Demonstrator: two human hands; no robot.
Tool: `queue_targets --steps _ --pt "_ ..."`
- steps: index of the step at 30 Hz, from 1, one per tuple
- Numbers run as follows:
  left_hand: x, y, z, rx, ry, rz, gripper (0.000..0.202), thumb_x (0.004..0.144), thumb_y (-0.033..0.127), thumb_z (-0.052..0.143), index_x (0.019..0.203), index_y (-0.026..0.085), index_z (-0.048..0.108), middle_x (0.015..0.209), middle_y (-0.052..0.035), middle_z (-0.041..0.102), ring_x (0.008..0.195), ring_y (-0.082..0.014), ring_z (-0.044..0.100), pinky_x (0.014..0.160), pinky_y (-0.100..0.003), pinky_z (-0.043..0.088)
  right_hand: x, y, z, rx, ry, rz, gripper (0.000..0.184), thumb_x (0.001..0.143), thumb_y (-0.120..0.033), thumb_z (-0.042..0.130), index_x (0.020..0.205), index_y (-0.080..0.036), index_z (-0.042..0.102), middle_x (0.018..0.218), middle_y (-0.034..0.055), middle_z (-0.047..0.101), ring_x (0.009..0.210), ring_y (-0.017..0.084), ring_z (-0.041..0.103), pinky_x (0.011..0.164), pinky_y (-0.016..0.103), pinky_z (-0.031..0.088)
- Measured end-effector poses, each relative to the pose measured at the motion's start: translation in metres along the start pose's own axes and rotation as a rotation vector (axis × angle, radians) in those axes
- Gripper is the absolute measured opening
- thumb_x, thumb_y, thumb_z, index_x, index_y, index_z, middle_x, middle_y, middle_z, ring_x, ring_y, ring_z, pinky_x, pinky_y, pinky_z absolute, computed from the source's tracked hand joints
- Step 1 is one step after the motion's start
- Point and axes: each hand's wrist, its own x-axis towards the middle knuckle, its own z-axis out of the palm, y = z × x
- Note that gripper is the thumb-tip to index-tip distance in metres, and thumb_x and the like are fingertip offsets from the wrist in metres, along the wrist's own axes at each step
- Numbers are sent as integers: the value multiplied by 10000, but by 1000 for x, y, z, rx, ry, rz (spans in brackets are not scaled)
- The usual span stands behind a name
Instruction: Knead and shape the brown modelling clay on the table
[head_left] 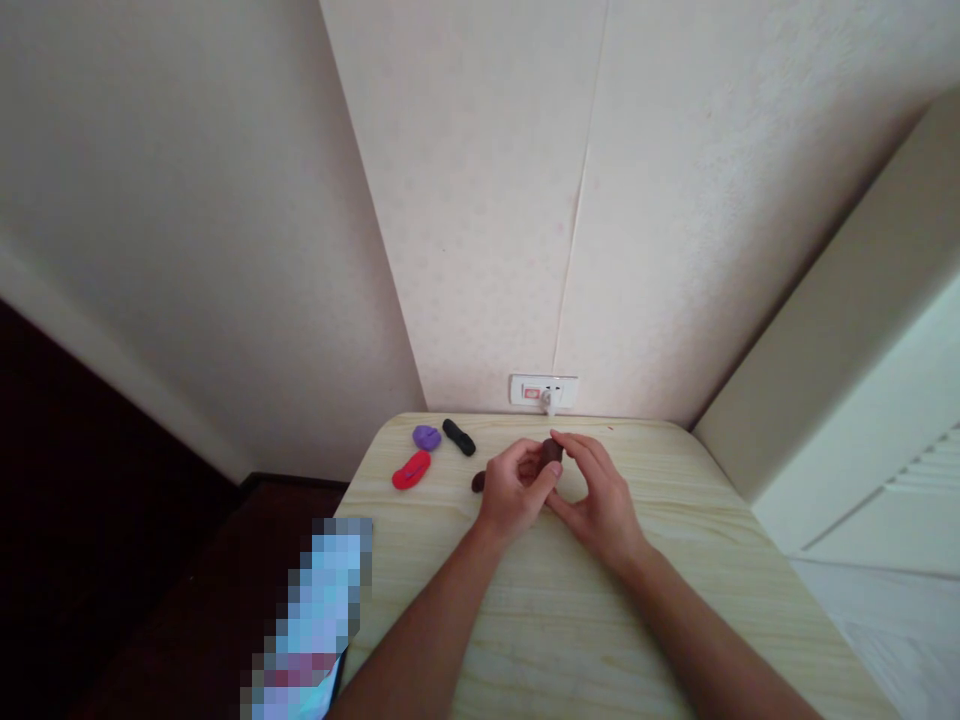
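Both my hands meet over the far middle of a light wooden table. My left hand and my right hand pinch a small dark brown lump of clay between their fingertips, just above the tabletop. A second small brown piece lies on the table beside my left hand. Further left lie a red clay piece, a purple clay piece and a black clay roll.
The table stands in a corner against a pale wall with a white socket just behind its far edge. A white cabinet flanks the right side. Dark floor lies left; a blurred blue patch sits at the table's near left edge.
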Motion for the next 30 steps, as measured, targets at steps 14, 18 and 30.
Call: queue_targets --steps 14,18,30 --pt "2 5 -3 -101 -14 -23 383 839 478 743 970 123 685 787 -62 711 641 -146 645 575 -243 520 0 -2 0 87 -27 69 635 867 -220 762 1453 -264 523 1320 124 675 1132 278 669 946 459 598" --pt "2 5 -2 -124 -4 -6 368 825 465 771 943 138 652 778 -35 689 601 -124 624 556 -234 517 0 -2 0 77 0 13 591 885 -214 754 1434 -291 553 1316 115 686 1170 285 655 987 486 579" --pt "0 13 -2 -76 -39 20 345 906 478 701 918 133 696 754 -39 665 613 -125 605 548 -225 483 1 -4 2 70 -33 -21 640 893 -206 753 1486 -295 530 1359 120 677 1243 287 638 1055 500 561"
